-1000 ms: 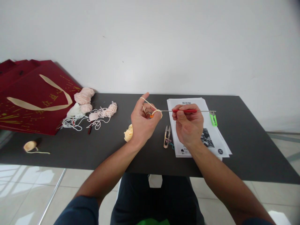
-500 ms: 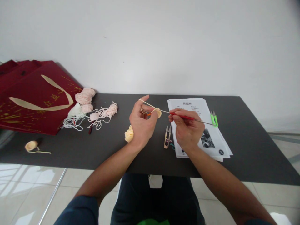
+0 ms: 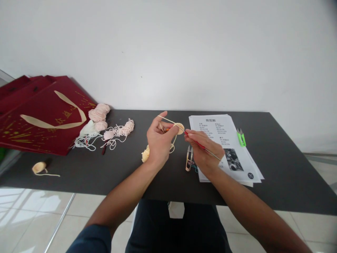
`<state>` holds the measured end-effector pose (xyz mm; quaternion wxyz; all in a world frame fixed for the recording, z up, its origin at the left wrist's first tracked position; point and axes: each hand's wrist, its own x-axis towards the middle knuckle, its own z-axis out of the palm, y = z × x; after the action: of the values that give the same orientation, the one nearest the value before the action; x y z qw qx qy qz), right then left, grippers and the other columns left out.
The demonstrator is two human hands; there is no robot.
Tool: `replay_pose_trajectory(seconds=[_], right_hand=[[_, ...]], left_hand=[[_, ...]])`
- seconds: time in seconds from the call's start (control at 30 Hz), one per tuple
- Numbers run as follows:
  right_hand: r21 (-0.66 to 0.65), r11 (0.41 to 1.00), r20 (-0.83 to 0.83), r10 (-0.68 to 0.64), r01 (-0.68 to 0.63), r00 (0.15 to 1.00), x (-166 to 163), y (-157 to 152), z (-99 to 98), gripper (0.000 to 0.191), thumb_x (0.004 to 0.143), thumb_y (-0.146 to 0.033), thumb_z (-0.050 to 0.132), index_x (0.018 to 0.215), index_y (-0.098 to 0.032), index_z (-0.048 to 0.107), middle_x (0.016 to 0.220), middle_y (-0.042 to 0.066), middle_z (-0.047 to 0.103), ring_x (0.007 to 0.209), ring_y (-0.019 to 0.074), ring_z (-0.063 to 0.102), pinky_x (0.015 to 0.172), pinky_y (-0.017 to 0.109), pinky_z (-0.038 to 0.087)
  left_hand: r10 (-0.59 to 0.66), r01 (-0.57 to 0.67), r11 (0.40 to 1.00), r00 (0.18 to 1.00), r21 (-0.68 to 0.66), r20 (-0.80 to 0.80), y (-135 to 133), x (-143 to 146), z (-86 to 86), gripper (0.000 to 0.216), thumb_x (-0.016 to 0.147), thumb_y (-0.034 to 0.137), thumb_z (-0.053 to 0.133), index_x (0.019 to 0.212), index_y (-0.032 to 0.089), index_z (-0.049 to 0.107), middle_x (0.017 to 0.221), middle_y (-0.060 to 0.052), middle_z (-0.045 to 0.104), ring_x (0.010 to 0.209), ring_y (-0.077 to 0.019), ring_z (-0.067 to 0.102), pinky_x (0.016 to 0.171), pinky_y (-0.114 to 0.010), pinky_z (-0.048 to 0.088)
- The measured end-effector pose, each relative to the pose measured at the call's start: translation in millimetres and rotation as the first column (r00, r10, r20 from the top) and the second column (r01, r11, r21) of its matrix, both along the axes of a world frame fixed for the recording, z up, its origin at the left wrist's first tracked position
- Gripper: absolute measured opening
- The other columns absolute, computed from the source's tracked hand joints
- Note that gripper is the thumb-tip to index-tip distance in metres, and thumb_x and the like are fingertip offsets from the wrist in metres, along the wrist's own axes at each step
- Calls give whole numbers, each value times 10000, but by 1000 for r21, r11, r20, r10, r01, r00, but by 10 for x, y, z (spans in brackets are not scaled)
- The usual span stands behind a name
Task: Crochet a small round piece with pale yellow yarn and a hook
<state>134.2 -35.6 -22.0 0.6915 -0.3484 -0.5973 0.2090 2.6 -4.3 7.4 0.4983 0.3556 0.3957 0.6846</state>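
My left hand (image 3: 161,138) pinches a small round cream crochet piece (image 3: 180,128) between thumb and fingers, its index finger raised with a strand of yarn running over it. A bit of orange shows by the thumb, too small to name. In my right hand (image 3: 204,149) is a crochet hook (image 3: 200,144) with a red grip, held like a pen, its tip at the edge of the piece. Behind the left wrist lies a pale yellow yarn ball (image 3: 145,154), partly hidden. Thread snips (image 3: 189,158) rest on the table just left of my right hand.
Printed sheets (image 3: 213,123) lie under and beyond my right hand, with green-handled snips (image 3: 240,137) at their right edge. Leftward are pink and white yarn (image 3: 98,113), dark red gift bags (image 3: 47,116) and a cup-shaped cream crochet piece (image 3: 39,167). A wall backs the dark table (image 3: 273,168).
My right hand has moved left toward the crochet piece, and the hook has swung to a steeper slant. The whole view has shifted slightly, with things sitting a little lower.
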Motion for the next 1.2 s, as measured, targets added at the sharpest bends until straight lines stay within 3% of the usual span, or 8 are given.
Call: replay_pose_trajectory(seconds=[0.17, 0.27, 0.4, 0.5, 0.67, 0.87, 1.0, 1.2], right_hand=[[89, 995, 29, -40, 37, 999, -26, 12, -17, 392, 854, -74, 787, 1109, -370, 822, 1128, 10, 846, 956, 220, 807, 798, 405, 689], [-8, 999, -91, 40, -41, 995, -23, 38, 2, 297, 860, -110, 795, 1038, -345, 833, 1099, 9, 848, 880, 202, 804, 728, 375, 686], [-159, 959, -374, 161, -234, 913, 32, 138, 58, 152, 877, -193, 801, 975, -309, 794, 1038, -10, 833, 745, 133, 756, 657, 293, 643], [-179, 936, -418, 205, -302, 885, 116, 219, 98, 136, 839, -280, 850, 907, -272, 733, 952, -11, 808, 693, 110, 704, 625, 263, 590], [-109, 985, -256, 105, -136, 961, 195, 205, 148, 179, 825, -255, 862, 892, -258, 695, 900, -6, 783, 802, 149, 731, 725, 309, 592], [-65, 998, -88, -25, 19, 996, 149, 57, 204, 129, 873, -201, 800, 926, -277, 711, 916, -2, 790, 855, 173, 747, 792, 363, 603], [-154, 987, -200, 8, -39, 980, 164, 65, 202, 150, 851, -224, 829, 914, -263, 698, 901, -5, 790, 783, 155, 732, 715, 325, 595], [-186, 968, -341, 95, -166, 935, 215, 142, 218, 190, 810, -266, 873, 867, -256, 691, 859, -15, 790, 667, 121, 671, 592, 275, 530]], left_hand=[[-158, 166, 985, 974, -37, 160, 1, -43, 105, 633, 696, 148, 888, 1286, 141, 658, 670, 75, 649, 492, -24, 466, 490, -188, 310], [-211, 225, 973, 957, -50, 198, 1, -72, 144, 651, 681, 136, 891, 1290, 134, 661, 653, 86, 614, 474, -12, 403, 465, -197, 250], [-231, 244, 967, 961, -75, 152, 5, -92, 150, 723, 641, 96, 871, 1331, 121, 656, 638, 85, 613, 478, -18, 397, 475, -204, 268], [-247, 252, 965, 967, -72, 67, 12, -96, 132, 785, 632, 66, 827, 1392, 112, 632, 626, 82, 627, 492, -32, 429, 510, -205, 330], [-182, 175, 982, 977, -68, -113, 21, -97, 82, 803, 646, 92, 803, 1428, 143, 624, 652, 72, 666, 551, -64, 533, 602, -222, 439], [-43, 63, 996, 955, 57, -295, -23, -66, 38, 671, 712, 109, 778, 1370, 184, 670, 685, 64, 672, 586, -74, 545, 596, -220, 451], [-37, 72, 992, 948, 101, -315, -32, -61, 50, 619, 702, 87, 753, 1307, 204, 707, 681, 69, 650, 601, -79, 552, 597, -218, 463], [-123, 157, 982, 956, 109, -266, 25, -106, 52, 573, 677, 63, 743, 1231, 207, 735, 682, 59, 663, 634, -91, 581, 612, -224, 473]])
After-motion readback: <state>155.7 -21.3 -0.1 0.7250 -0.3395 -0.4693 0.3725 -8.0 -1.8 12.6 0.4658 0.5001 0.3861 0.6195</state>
